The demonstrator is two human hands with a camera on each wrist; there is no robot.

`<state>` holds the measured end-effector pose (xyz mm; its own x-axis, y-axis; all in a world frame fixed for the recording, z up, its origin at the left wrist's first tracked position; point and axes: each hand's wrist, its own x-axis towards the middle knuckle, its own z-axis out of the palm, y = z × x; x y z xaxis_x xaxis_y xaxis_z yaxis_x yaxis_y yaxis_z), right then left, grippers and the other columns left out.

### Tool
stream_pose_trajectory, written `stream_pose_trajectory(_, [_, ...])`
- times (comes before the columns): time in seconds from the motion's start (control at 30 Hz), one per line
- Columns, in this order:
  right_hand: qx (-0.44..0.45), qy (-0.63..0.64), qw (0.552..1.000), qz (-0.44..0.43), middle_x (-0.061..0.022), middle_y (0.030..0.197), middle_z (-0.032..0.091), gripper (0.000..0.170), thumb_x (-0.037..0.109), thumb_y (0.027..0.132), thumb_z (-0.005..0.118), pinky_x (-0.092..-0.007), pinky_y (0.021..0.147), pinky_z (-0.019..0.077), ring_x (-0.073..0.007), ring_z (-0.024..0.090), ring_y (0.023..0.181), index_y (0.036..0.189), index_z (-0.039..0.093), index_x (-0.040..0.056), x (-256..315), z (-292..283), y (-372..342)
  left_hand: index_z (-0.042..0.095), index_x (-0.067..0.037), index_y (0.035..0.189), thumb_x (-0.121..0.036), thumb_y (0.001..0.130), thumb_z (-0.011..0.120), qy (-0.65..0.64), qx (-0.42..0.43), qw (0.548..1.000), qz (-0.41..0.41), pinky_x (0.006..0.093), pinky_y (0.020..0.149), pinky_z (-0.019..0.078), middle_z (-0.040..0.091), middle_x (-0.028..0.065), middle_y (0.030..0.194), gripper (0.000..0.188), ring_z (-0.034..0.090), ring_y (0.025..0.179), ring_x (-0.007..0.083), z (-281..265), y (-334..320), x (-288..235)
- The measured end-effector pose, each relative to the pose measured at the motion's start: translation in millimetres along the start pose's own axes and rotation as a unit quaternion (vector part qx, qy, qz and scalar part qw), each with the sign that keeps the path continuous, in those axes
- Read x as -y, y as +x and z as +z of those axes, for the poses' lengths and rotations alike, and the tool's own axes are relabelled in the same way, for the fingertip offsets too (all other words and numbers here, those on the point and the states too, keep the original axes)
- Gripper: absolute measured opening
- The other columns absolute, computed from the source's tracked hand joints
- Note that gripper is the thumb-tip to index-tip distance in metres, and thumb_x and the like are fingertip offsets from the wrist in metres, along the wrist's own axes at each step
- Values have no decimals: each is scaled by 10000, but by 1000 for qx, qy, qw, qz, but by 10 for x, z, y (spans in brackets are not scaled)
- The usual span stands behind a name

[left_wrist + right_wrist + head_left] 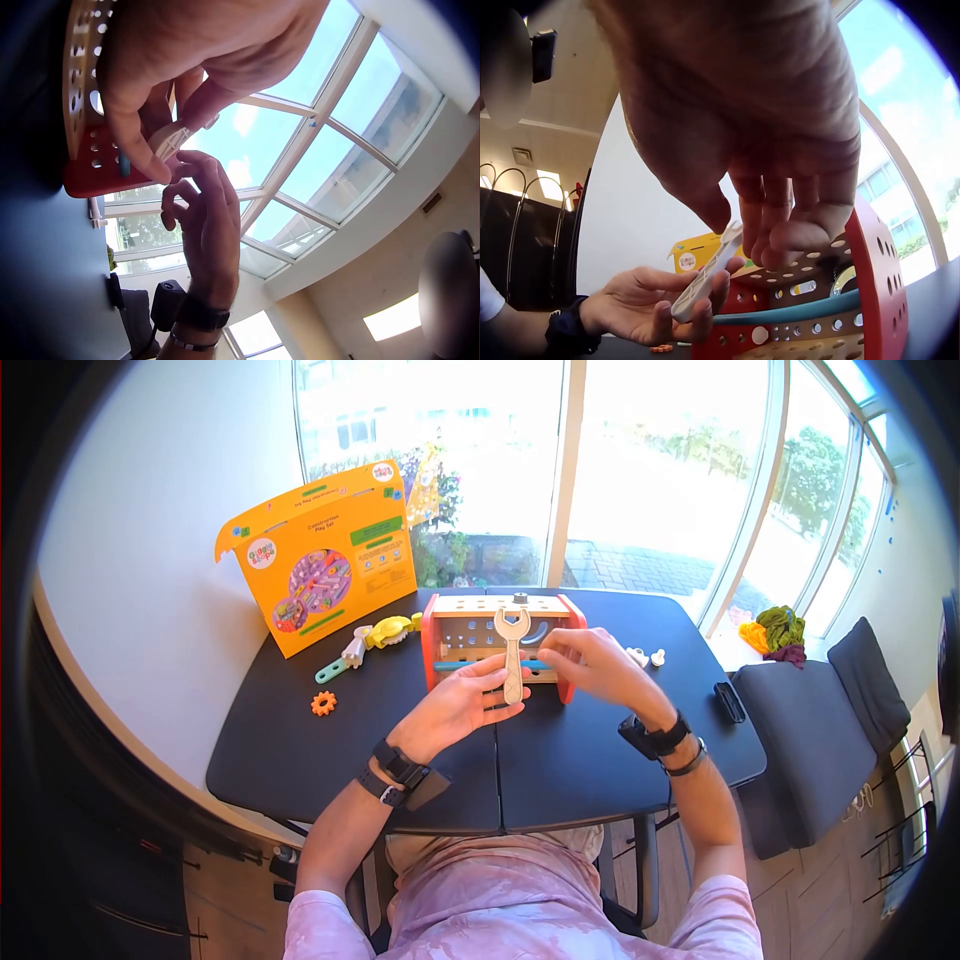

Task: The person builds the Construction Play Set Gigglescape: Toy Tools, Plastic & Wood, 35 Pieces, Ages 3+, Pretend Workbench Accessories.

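A pale toy wrench (pixel 512 650) stands upright, jaws up, in front of the wooden toy workbench (pixel 500 605) with red sides. The left hand (pixel 455 705) holds its handle between thumb and fingers; in the right wrist view the left hand (pixel 641 300) has the wrench (pixel 709 274) tilted. Just right of the wrench, the right hand (pixel 605 670) hovers with bent fingers. In the right wrist view the right hand (pixel 750 127) is close to the wrench's head, with no clear grip on it. A blue strip (pixel 795 309) crosses the workbench front.
A yellow box (pixel 330 560) stands at the back left of the black table (pixel 390 780). Near it lie a yellow toy piece (pixel 392 628), a teal strip (pixel 330 671) and an orange gear (pixel 323 703). Small white pieces (pixel 656 657) and a black case (pixel 729 702) are at right.
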<state>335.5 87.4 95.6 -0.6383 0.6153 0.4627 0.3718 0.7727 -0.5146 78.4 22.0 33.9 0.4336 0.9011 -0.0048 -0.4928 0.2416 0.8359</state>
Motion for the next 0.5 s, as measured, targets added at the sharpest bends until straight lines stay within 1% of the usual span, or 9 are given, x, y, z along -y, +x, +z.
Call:
stream_pose_trajectory(0.03, [9, -2, 1000, 22, -100, 703, 714, 209, 225, 1054, 734, -324, 631, 519, -190, 700, 640, 1084, 784, 25, -17, 39, -26, 525, -96, 1613, -216, 1159, 603, 6, 5, 1000, 3, 417, 1097, 588, 682, 75, 1454, 476, 690, 1288, 220, 7, -14, 2])
stream_pose_trajectory(0.13, [-27, 32, 999, 22, -94, 730, 732, 246, 233, 1050, 741, -317, 656, 539, -171, 707, 658, 1184, 804, 36, 47, 146, -135, 543, -97, 1603, -204, 1154, 613, 23, 18, 999, 13, 429, 1113, 583, 677, 66, 1466, 467, 682, 1299, 196, 30, -44, 11])
stream_pose_trajectory(0.23, [-43, 49, 996, 53, -153, 898, 793, 299, 246, 1033, 763, -330, 705, 604, -205, 794, 757, 1222, 795, 17, 217, 198, -199, 580, -95, 1577, -174, 1137, 641, 40, 20, 999, 28, 455, 1132, 579, 678, 51, 1463, 451, 676, 1304, 171, 54, -47, 24])
stream_pose_trajectory(0.3, [-64, 66, 994, 53, -162, 979, 801, 319, 233, 1020, 786, -326, 735, 621, -218, 817, 821, 1244, 791, 6, 315, 229, -249, 608, -91, 1555, -145, 1121, 665, 50, 11, 998, 42, 476, 1145, 575, 684, 40, 1451, 441, 675, 1302, 159, 98, -65, 19])
stream_pose_trajectory(0.4, [-88, 95, 990, 54, -163, 1077, 802, 345, 205, 1006, 812, -333, 786, 645, -248, 835, 895, 1269, 780, -16, 351, 299, -285, 672, -73, 1488, -123, 1076, 735, 55, -4, 997, 50, 450, 1120, 594, 723, 32, 1373, 421, 680, 1282, 160, 146, -97, -3])
stream_pose_trajectory(0.43, [-94, 105, 988, 55, -161, 1106, 802, 352, 193, 1002, 819, -337, 804, 652, -260, 838, 916, 1276, 776, -24, 355, 314, -294, 670, -67, 1484, -104, 1072, 734, 62, -3, 997, 48, 463, 1123, 594, 721, 39, 1380, 419, 683, 1280, 161, 144, -95, 5])
stream_pose_trajectory(0.5, [-98, 120, 987, 46, -157, 1113, 800, 352, 173, 996, 827, -341, 816, 658, -263, 837, 920, 1276, 772, -32, 358, 337, -291, 666, -55, 1475, -65, 1064, 731, 76, -3, 996, 44, 490, 1128, 593, 717, 53, 1392, 417, 690, 1276, 163, 123, -87, 18])
